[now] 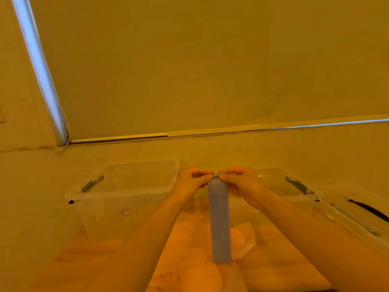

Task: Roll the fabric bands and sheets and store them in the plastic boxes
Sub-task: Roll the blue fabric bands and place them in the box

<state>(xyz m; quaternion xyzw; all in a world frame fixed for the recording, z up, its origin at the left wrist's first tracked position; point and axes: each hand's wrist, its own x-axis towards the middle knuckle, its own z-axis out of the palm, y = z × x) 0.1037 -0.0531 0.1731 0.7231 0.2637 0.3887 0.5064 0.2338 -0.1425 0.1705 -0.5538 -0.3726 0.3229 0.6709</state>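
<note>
Both forearms stretched forward from the bottom corners of the view, converging at mid-frame, wrists raised above the wooden surface (284, 249). Left hand (192, 179) and right hand (240, 181) held close together, knuckles up, fingers curled inward towards each other. Between them, the top end of a long, flat grey-blue fabric band (220, 224), pinched on its left edge by the left thumb and fingertips and on its right edge by the right thumb and fingertips. Top end of the band looks slightly turned over or started into a roll; too small to tell for sure. Rest of the band hanging straight down from the hands, flat and unrolled, lower end reaching down over a crumpled, translucent pale fabric sheet (189, 249) lying on the surface below the arms.

Behind the left hand, a clear plastic storage box (126, 190) with a dark latch handle at its left end, open at the top. Behind the right hand, a second clear plastic storage box (294, 194) with a dark latch at its right end, partly hidden by the hand and wrist. At far right, a clear plastic lid (357, 218) with a dark handle, lying tilted beside the second box. Plain wall and a drawn roller blind (210, 60) behind everything.
</note>
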